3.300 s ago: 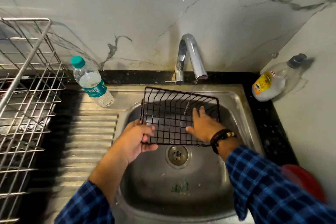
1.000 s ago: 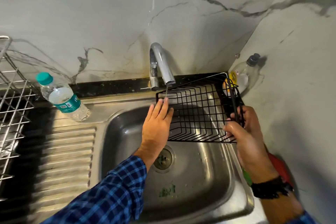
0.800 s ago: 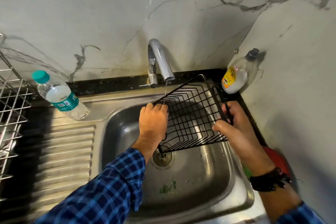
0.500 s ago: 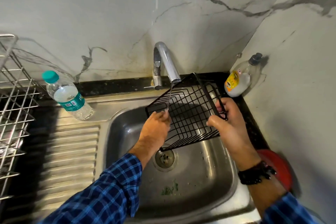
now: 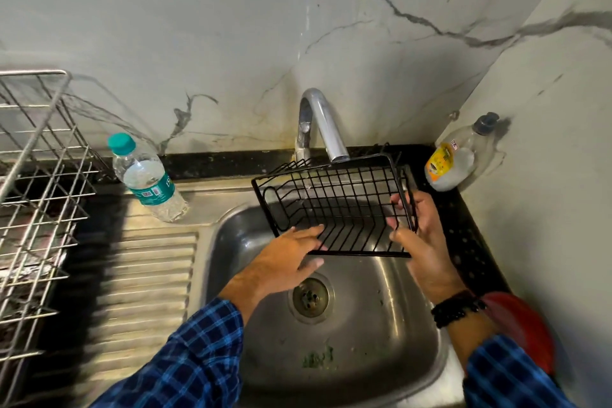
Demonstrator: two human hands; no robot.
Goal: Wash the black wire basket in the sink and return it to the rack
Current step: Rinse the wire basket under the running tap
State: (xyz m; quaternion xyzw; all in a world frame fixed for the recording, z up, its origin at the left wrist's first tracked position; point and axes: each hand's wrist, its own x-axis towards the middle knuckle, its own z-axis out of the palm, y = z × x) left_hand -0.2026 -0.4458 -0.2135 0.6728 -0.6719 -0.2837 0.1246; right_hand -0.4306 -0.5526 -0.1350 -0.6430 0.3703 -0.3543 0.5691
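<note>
At far left the steel rack (image 5: 36, 195) stands on the worktop (image 5: 470, 242), well apart from the work, with a water bottle (image 5: 147, 177) just beside the sink (image 5: 427, 371) rim. Half a second ago the basket (image 5: 334, 205) was tipped steeply with one corner high under the tap (image 5: 323, 124); now it has been swung flatter and wider, open side toward the camera, so a fresh stretch of mesh faces the spout. That suggests the rinse is mid-way and the return to the rack is not yet due. A thin stream seems to fall on the left part of the mesh, though it is faint. The left hand (image 5: 288, 262) has loosened from a grip: its fingers lie spread and nearly flat, touching the near bottom wire. The right hand (image 5: 419, 232) is curled round the right end frame, thumb in front, bearing the basket over the bowl. A soap bottle (image 5: 453, 159) leans in the right corner.
</note>
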